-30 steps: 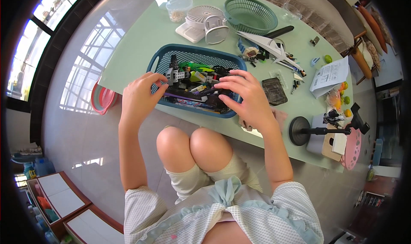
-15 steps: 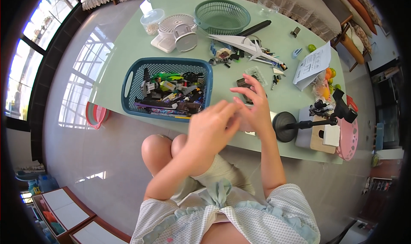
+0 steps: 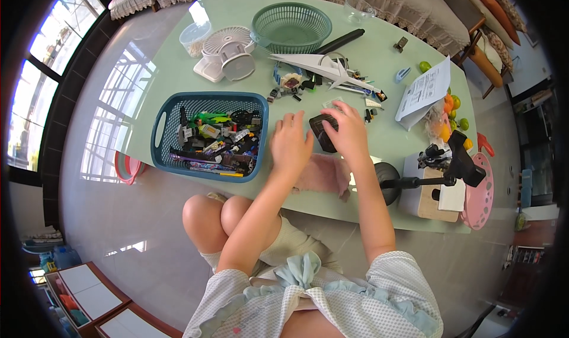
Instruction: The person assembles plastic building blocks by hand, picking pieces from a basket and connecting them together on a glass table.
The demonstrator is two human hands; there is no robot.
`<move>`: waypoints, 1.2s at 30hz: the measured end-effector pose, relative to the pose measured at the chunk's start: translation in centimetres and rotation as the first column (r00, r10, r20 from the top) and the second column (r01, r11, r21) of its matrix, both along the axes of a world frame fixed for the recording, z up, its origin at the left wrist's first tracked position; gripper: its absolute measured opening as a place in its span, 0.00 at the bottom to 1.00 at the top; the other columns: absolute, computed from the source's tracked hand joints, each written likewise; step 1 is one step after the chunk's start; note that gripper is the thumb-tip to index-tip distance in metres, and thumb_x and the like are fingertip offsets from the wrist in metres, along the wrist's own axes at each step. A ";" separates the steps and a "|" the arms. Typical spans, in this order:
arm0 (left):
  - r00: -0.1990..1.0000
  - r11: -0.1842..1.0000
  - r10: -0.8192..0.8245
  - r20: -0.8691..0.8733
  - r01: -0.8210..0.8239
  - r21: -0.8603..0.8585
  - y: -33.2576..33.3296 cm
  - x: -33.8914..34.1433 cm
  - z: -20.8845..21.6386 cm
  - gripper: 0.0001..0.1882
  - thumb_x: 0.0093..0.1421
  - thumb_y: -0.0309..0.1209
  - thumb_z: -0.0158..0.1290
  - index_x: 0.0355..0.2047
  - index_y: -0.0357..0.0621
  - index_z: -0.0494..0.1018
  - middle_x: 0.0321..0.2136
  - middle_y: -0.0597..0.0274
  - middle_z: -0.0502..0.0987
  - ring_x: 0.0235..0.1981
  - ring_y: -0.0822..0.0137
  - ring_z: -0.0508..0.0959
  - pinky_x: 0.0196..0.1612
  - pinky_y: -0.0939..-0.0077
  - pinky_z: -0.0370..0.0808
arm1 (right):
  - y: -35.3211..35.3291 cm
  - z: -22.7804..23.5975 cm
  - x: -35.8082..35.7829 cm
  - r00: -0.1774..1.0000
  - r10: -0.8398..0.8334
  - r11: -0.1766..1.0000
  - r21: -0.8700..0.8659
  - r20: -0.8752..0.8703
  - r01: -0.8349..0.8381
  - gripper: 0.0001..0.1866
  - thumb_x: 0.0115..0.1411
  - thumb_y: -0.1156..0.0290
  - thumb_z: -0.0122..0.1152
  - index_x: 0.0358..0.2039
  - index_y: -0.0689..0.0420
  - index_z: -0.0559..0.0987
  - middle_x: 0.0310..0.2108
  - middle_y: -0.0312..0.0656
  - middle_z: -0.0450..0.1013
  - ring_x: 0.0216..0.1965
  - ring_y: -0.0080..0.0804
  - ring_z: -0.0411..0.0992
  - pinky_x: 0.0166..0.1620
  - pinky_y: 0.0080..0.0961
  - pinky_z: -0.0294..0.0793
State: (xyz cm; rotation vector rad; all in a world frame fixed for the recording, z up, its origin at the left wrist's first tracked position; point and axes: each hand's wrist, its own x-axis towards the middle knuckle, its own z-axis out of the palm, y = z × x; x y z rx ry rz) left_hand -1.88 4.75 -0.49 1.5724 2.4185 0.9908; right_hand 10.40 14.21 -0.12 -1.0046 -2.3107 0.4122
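My left hand is over the near part of the table, fingers stretched and apart, just right of the blue basket. This basket holds a jumble of small building bricks in black, grey, green and other colours. My right hand reaches to a dark, flat, box-like object, its thumb and fingers spread over the object's right side. Whether it presses on the object is hard to tell. Below both hands a pink cloth lies at the table's near edge. A small clear piece shows partly behind the right fingertips.
Farther back are a white paper plane-like shape, loose brick parts, a green basket and a white fan. On the right stand a black stand, a folded paper sheet and fruit.
My hands, earlier together above the table edge, have parted and reached forward and down. The right is now at the dark object, and the pink cloth shows. The view has shifted slightly.
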 end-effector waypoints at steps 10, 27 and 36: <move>0.948 0.983 0.173 -0.267 -0.185 -0.019 4.9 -2.6 -3.2 0.30 0.52 0.28 0.58 0.56 0.36 0.65 0.58 0.42 0.62 0.57 0.45 0.65 0.54 0.57 0.68 | 4.3 -2.2 -6.0 0.988 0.141 0.990 -0.035 0.060 -0.139 0.19 0.51 0.72 0.64 0.46 0.50 0.79 0.48 0.39 0.73 0.49 0.41 0.71 0.50 0.34 0.73; 0.985 0.996 0.025 -0.170 -0.010 0.085 4.8 -3.7 -5.0 0.24 0.46 0.23 0.57 0.47 0.44 0.73 0.38 0.57 0.74 0.40 0.53 0.74 0.44 0.62 0.71 | 5.4 -2.7 -6.1 0.953 0.221 0.972 -0.128 0.206 -0.197 0.16 0.48 0.73 0.67 0.39 0.50 0.79 0.41 0.38 0.72 0.42 0.41 0.73 0.43 0.36 0.74; 0.998 0.998 -0.043 0.048 0.045 -0.037 3.9 -3.1 -3.9 0.27 0.43 0.24 0.58 0.48 0.49 0.75 0.40 0.58 0.75 0.42 0.53 0.77 0.42 0.61 0.75 | 4.3 -1.5 -2.9 0.960 0.179 0.969 -0.206 0.215 -0.135 0.09 0.46 0.69 0.69 0.31 0.50 0.81 0.33 0.38 0.73 0.36 0.41 0.75 0.38 0.35 0.75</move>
